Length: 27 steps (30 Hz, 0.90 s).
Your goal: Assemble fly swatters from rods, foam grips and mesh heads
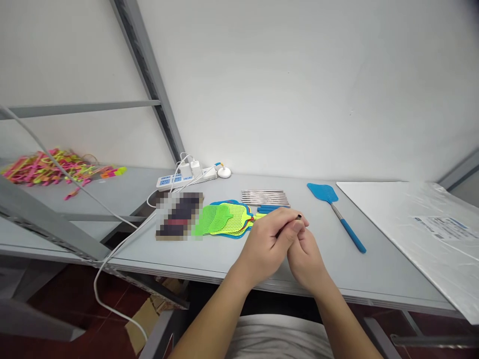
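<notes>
My left hand [267, 244] is closed around a thin dark rod [299, 217], whose short end pokes out above the thumb. Pressed against it, my right hand [307, 257] is also closed, and its grip is largely hidden. Both are above the table's front half. Just beyond them lie blue tube-like handles [267, 209], partly covered by my left hand. Behind those is a row of shiny metal rods [262, 197]. Left of my hands rests a stack of perforated fly swatter heads [234, 219] in green, yellow and blue.
A blue fly swatter [352, 233] with a metal shaft lies to the right. Beyond it is a white wrapped panel [404, 219]. A power strip [168, 180] with white cables stands at the back left. Colourful plastic pieces [56, 167] are heaped on the left shelf.
</notes>
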Available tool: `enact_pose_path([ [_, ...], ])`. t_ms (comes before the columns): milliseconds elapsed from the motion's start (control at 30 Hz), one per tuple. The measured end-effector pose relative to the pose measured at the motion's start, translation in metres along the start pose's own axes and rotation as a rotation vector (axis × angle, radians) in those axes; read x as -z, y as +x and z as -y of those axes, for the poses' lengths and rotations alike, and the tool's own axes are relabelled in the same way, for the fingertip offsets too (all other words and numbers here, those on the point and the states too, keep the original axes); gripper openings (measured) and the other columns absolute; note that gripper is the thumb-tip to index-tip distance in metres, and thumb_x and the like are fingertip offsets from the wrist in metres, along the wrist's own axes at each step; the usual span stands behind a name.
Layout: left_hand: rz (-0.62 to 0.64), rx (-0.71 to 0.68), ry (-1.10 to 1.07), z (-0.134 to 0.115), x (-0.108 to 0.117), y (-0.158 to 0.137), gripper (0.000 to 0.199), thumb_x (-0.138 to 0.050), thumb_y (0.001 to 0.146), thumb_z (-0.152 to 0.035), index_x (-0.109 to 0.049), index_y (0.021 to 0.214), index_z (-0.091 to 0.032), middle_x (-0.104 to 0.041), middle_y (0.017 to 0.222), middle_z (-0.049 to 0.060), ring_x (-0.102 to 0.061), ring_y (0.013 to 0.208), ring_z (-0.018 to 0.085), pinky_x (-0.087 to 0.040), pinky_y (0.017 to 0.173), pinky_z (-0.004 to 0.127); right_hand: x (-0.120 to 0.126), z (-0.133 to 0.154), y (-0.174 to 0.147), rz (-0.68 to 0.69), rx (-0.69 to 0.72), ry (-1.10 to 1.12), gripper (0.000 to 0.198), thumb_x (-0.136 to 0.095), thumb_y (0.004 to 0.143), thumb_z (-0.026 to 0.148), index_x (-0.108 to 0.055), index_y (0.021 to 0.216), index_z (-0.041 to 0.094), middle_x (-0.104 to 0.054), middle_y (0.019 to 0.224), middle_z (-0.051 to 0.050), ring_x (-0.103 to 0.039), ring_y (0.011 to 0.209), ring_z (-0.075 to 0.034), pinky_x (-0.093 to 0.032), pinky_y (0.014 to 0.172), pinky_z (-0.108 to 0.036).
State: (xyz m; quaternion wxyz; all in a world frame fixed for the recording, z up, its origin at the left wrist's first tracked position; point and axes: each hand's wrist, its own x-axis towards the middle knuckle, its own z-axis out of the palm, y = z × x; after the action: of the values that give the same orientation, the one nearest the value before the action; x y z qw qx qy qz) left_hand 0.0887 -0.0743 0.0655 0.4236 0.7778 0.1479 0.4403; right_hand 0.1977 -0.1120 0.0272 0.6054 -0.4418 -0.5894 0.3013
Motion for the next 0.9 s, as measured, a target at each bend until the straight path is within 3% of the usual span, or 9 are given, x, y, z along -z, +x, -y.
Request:
enact_pose_path([
  [333, 0.026, 0.014, 0.009, 0.005, -0.002, -0.001, 0.026, -0.043, 0.102, -0.027, -0.066, 0.096, -0.017, -0.064, 0.092, 0.005, -0.059, 0.089, 0.018, -0.046, 0.083, 0.029, 0.001, -0.006, -0.003, -0.014, 0.026, -0.009, 0.037, -0.035, 0.103, 0.042, -0.065, 0.097, 0.021, -0.062, 0.081, -0.002, -0.057, 0.071, -0.016, -0.049, 0.06, -0.027],
  [633, 0.029, -0.009, -0.002, 0.012, -0.007, -0.004, 0.027, -0.043, 0.101, -0.028, -0.066, 0.093, -0.016, -0.063, 0.089, 0.005, -0.059, 0.088, 0.018, -0.046, 0.083, 0.03, 0.002, -0.015, -0.007, -0.055, 0.055, -0.106, 0.034, -0.035, 0.104, 0.039, -0.065, 0.1, 0.022, -0.066, 0.089, -0.004, -0.059, 0.077, -0.018, -0.049, 0.065, -0.029],
  [900, 0.025, -0.011, -0.037, 0.015, -0.01, -0.003, 0.026, -0.044, 0.101, -0.027, -0.066, 0.095, -0.016, -0.065, 0.093, 0.006, -0.06, 0.09, 0.019, -0.046, 0.083, 0.031, 0.004, -0.017, -0.008, -0.042, 0.042, -0.04, 0.035, -0.035, 0.104, 0.04, -0.065, 0.101, 0.023, -0.066, 0.092, -0.004, -0.063, 0.082, -0.017, -0.055, 0.075, -0.031],
])
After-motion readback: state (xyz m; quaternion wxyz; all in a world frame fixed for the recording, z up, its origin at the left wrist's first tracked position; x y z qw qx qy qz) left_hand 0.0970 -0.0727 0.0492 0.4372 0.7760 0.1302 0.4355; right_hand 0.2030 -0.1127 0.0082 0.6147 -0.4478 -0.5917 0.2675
